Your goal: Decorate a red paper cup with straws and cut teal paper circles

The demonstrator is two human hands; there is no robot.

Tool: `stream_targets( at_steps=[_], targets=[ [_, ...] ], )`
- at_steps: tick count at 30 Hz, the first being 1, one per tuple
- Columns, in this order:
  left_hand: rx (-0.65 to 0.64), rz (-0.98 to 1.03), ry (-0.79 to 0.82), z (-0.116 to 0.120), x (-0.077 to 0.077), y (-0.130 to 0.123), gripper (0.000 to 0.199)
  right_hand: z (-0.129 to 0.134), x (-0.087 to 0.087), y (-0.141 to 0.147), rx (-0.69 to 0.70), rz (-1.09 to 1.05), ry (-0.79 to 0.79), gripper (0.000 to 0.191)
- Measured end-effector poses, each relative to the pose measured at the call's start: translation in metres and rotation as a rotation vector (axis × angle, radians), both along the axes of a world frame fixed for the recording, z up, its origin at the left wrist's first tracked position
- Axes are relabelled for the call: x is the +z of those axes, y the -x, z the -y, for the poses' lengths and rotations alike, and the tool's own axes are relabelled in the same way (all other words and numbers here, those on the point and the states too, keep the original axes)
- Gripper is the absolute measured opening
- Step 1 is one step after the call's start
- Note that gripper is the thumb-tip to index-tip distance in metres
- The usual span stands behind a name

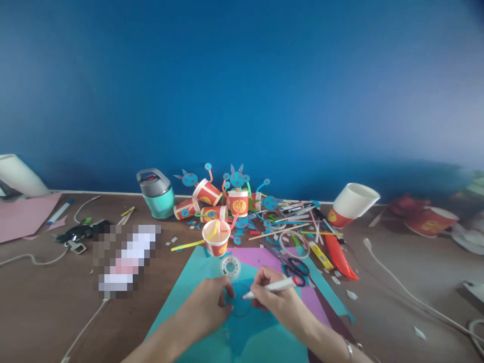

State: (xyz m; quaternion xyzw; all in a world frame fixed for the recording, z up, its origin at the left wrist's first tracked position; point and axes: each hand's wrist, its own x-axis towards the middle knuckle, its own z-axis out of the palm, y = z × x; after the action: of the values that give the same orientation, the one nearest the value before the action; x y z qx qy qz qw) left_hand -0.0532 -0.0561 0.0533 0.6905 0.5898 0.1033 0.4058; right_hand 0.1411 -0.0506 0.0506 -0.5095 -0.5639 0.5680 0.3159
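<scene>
My right hand (275, 297) grips a white marker with a red end (278, 286), its tip on the turquoise paper (181, 297). Under the tip runs a thin drawn circle (241, 315). To the left of that circle, my left hand (212, 305) rests on the same sheet. Its fingers are bent, a gap shows between thumb and forefinger, and nothing is seen in it. A clear roll of tape (230, 267) lies just beyond both hands. Black-handled scissors (297, 266) lie past my right hand, partly over purple paper (257, 257).
Red-and-white paper cups (216, 242), several with blue animal heads, crowd the back by the wall. A teal jar (159, 199) stands left of them, a stack of cups (353, 201) right. A red pointed object (338, 257), pens and scraps lie around. A cable (408, 297) crosses the right.
</scene>
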Motion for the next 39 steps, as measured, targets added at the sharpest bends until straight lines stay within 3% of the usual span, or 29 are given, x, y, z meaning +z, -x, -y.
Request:
stream_targets(
  at_steps=[7,14,20,39],
  targets=[
    [0.03,0.095,0.002,0.004,0.006,0.003,0.031,0.0,-0.02,0.004,0.015,0.113,-0.14,0.02],
    [0.034,0.106,0.0,0.005,0.005,0.004,0.032,0.001,-0.016,0.007,0.039,0.099,-0.161,0.021],
    [0.04,0.059,-0.001,0.006,0.006,0.005,0.037,0.005,-0.014,0.011,0.08,0.236,-0.17,0.014],
    [0.069,0.038,0.016,0.006,0.007,0.004,0.031,0.005,-0.011,0.014,0.104,0.275,-0.164,0.015]
  ],
)
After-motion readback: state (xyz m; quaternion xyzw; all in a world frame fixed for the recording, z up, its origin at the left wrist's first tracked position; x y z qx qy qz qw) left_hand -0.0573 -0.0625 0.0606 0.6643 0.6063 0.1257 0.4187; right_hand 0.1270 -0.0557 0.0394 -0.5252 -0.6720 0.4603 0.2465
